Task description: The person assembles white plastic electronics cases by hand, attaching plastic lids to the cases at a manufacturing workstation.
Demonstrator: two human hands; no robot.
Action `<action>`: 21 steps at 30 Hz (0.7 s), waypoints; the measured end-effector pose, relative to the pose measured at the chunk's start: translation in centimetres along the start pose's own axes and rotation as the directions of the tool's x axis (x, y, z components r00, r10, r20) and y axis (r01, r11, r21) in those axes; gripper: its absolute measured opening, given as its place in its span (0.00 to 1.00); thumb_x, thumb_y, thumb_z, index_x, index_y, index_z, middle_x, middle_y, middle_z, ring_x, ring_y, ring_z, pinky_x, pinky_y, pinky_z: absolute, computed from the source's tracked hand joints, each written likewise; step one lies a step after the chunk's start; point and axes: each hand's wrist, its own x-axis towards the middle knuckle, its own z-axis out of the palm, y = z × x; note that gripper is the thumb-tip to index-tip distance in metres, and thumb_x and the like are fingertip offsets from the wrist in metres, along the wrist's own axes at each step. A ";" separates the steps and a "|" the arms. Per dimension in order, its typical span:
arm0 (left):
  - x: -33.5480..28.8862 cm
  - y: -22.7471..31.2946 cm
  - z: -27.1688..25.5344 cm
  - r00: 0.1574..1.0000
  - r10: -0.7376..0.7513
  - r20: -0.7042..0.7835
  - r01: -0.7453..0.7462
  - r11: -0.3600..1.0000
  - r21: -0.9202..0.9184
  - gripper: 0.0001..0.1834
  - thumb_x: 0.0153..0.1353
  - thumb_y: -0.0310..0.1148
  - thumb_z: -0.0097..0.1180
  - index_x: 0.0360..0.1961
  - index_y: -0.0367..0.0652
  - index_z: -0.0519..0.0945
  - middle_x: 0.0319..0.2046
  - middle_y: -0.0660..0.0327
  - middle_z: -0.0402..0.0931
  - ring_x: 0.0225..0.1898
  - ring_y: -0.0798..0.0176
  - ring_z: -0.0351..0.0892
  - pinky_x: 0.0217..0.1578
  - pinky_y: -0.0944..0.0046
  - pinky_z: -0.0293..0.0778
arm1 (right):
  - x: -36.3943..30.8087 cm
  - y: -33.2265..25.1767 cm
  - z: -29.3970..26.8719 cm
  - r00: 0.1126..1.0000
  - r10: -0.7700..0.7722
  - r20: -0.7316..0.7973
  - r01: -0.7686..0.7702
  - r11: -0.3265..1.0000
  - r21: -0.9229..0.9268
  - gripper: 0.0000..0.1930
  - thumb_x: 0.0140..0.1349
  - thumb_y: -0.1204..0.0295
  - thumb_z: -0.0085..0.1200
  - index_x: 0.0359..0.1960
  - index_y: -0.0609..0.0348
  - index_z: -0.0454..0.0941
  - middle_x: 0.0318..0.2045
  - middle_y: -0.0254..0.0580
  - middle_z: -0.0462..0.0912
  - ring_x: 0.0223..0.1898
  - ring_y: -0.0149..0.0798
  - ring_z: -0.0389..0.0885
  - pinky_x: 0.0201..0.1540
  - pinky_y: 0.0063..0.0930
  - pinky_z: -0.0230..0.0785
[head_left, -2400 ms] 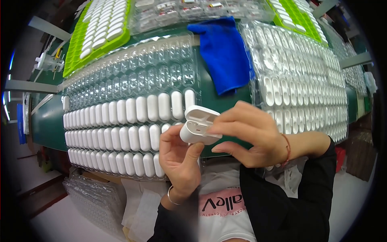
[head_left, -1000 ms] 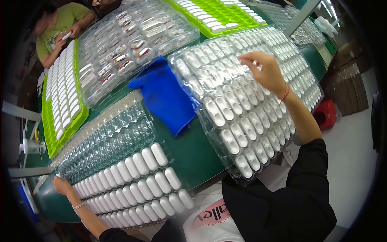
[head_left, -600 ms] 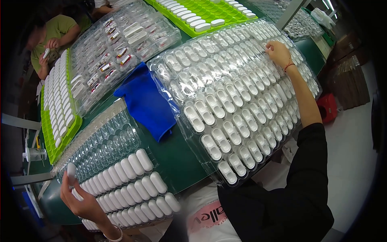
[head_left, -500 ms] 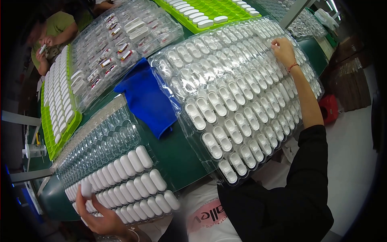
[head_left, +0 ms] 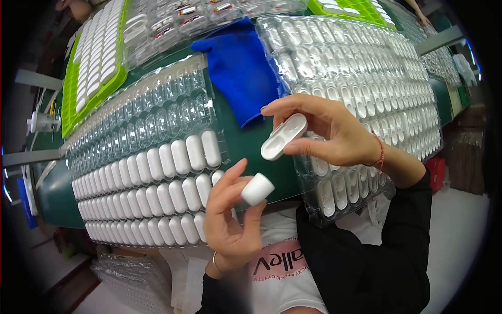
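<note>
In front of my body, my left hand [head_left: 235,209] pinches a white rounded plastic casing [head_left: 258,189], its smooth end turned outward. Just above and to the right, my right hand [head_left: 329,131] grips a white oval shell [head_left: 284,137] by its edges; its hollow inside, split by a crossbar, shows. The two pieces are close but apart. Below and left of my left hand lies a clear tray [head_left: 151,99] with rows of white oval casings [head_left: 157,162]. Behind my right hand is another clear tray [head_left: 308,193] filled with open white shells [head_left: 340,193].
A blue cloth [head_left: 240,68] lies on the green table [head_left: 246,144] between the trays. Green trays [head_left: 117,78] with white pieces stand at the back. A clear tray [head_left: 193,21] there holds small coloured parts. A red object [head_left: 435,172] is at the right.
My left hand has come up and right from the left tray with a white casing. My right hand has come back from the far right tray, now holding a white shell. The view has shifted.
</note>
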 end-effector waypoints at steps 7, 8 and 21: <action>-0.5 -0.5 -0.7 0.997 -0.025 0.069 0.031 0.996 -0.084 0.19 0.57 0.13 0.57 0.50 0.30 0.70 0.53 0.41 0.71 0.50 0.55 0.78 0.50 0.61 0.77 | 1.2 0.3 2.8 0.983 0.141 0.117 -0.170 0.937 0.305 0.23 0.63 0.72 0.59 0.58 0.62 0.69 0.42 0.39 0.78 0.46 0.30 0.78 0.51 0.27 0.72; -0.5 -0.3 -0.9 0.992 -0.089 0.086 0.103 0.979 -0.175 0.20 0.57 0.13 0.57 0.51 0.30 0.70 0.52 0.43 0.72 0.51 0.57 0.77 0.50 0.62 0.77 | 1.3 0.5 3.0 0.970 0.178 0.163 -0.226 0.909 0.350 0.21 0.64 0.71 0.58 0.58 0.62 0.69 0.42 0.39 0.78 0.45 0.29 0.77 0.50 0.26 0.72; -1.0 -1.2 -2.5 0.896 -0.444 0.001 0.379 0.764 -0.523 0.23 0.59 0.17 0.58 0.56 0.31 0.68 0.48 0.54 0.74 0.48 0.65 0.76 0.48 0.68 0.73 | 1.0 1.2 3.9 0.941 0.171 0.292 -0.281 0.875 0.394 0.18 0.69 0.68 0.51 0.57 0.62 0.66 0.43 0.38 0.79 0.40 0.27 0.75 0.41 0.21 0.70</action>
